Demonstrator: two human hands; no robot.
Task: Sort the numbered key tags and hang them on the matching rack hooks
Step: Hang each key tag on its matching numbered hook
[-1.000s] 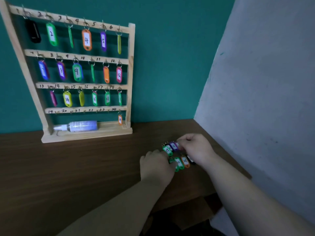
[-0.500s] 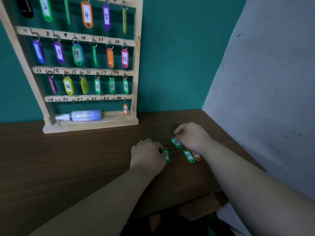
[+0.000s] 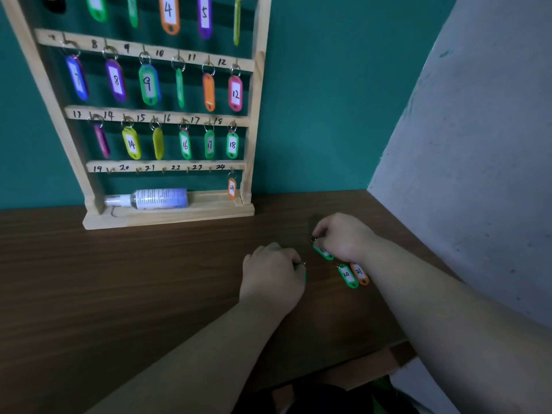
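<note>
The wooden key rack (image 3: 252,121) stands against the teal wall with coloured numbered tags on its upper rows. On its bottom rail only the orange tag 24 (image 3: 232,188) hangs; hooks 19 to 23 are bare. My left hand (image 3: 270,277) rests on the table with fingers curled round a green tag (image 3: 304,274), mostly hidden. My right hand (image 3: 343,236) pinches the ring of another green tag (image 3: 324,252). A green tag 20 (image 3: 347,275) and an orange tag 21 (image 3: 360,273) lie on the table beside my right wrist.
A white spray bottle (image 3: 149,198) lies on the rack's base. The brown wooden table (image 3: 134,279) ends at a grey wall (image 3: 478,144) on the right. Its front edge runs near my forearms.
The view dropped and moved closer to the rack. The clustered tags have been spread apart: each hand now holds one green tag, and two tags lie separate on the table.
</note>
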